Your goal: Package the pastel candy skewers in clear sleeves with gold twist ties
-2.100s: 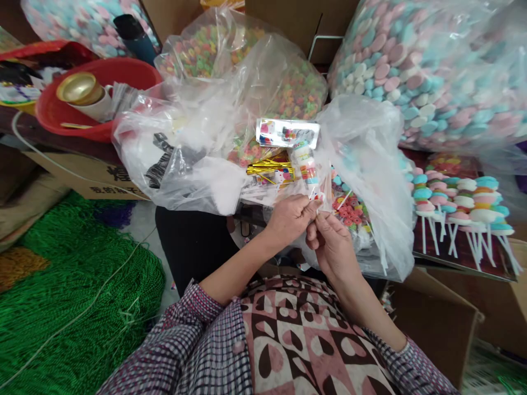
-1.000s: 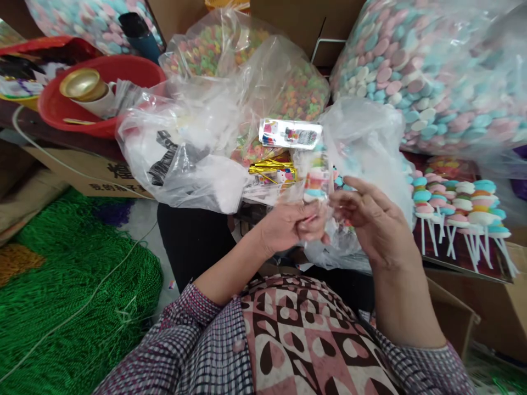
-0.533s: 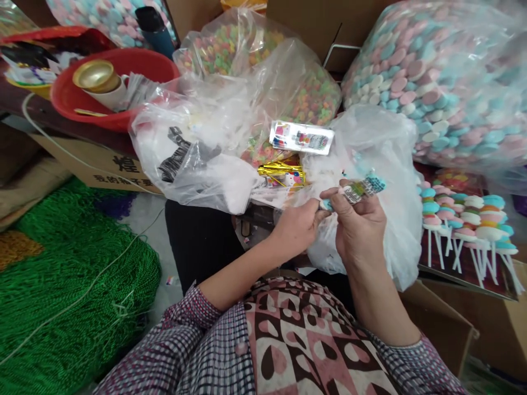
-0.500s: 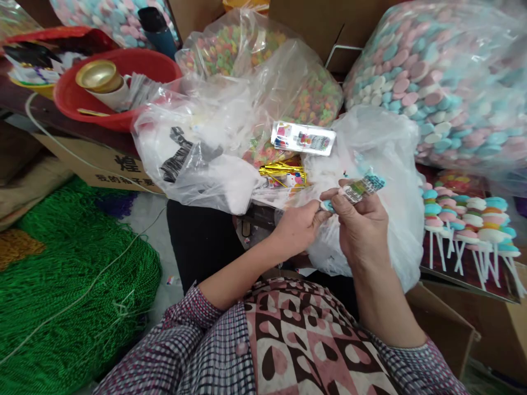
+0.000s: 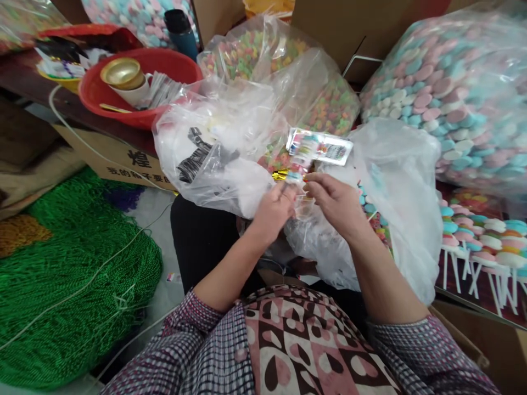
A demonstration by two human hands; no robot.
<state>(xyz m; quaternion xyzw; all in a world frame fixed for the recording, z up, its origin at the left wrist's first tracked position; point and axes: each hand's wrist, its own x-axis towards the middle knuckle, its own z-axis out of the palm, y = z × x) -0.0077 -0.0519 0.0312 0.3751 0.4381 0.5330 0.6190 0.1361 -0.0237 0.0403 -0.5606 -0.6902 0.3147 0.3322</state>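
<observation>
My left hand (image 5: 276, 211) is closed around the lower end of a wrapped marshmallow lollipop (image 5: 307, 147), whose colourful top is blurred and points up and away. My right hand (image 5: 335, 203) comes in from the right, thumb and forefinger pinched near the wrapper's neck; whatever lies between those fingertips is too small to make out. Just behind my left fingers lie gold twist ties (image 5: 280, 174). Beyond the lollipop rests a stack of printed clear wrappers (image 5: 337, 151). A white plastic bag (image 5: 407, 181) beside my right forearm has colourful packed candies showing at its opening.
A red basin (image 5: 93, 104) with a gold bowl and cup stands back left. Bags of gummies (image 5: 333, 107) and pastel marshmallows (image 5: 424, 101) line the back. Unwrapped marshmallow lollipops (image 5: 489, 241) lie at right, green cords (image 5: 74, 285) at lower left.
The blue-and-white wrapped piece has left my hands. Both hands have moved left, and my left hand now holds another wrapped lollipop. The view has shifted slightly left.
</observation>
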